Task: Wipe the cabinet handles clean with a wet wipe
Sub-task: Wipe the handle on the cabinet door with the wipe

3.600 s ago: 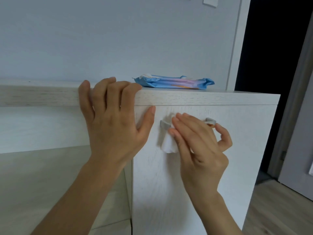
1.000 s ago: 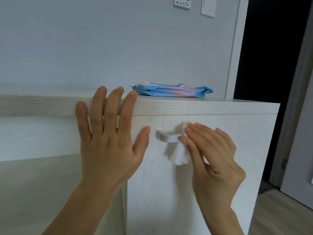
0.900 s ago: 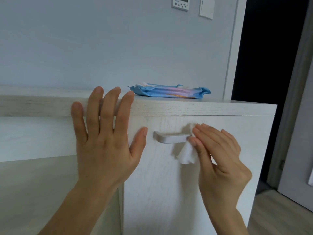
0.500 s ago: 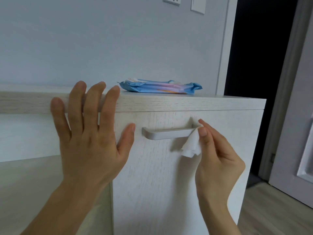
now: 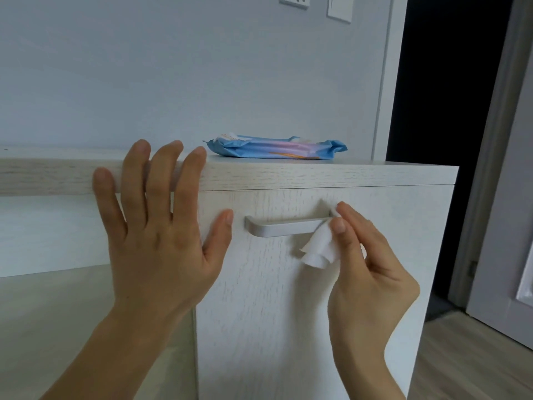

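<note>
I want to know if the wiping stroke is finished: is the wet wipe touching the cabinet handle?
Touching. The head view shows the wet wipe, pinched in the right hand, pressed against the handle's right end, with no gap.

This is a room in a home. A pale wood-grain cabinet (image 5: 317, 298) with a brushed metal handle (image 5: 282, 228) stands against a plain light wall (image 5: 173, 67). A blue pack of wipes (image 5: 277, 148) lies on the cabinet top. High on the wall sit a white switch plate (image 5: 340, 8) and a small white control panel (image 5: 294, 0), cut off by the frame's edge. To the right, a white door frame (image 5: 383, 82) opens onto a dark room, and beyond it are wood-look flooring (image 5: 473, 359) and a pale panelled door (image 5: 516, 226).
</note>
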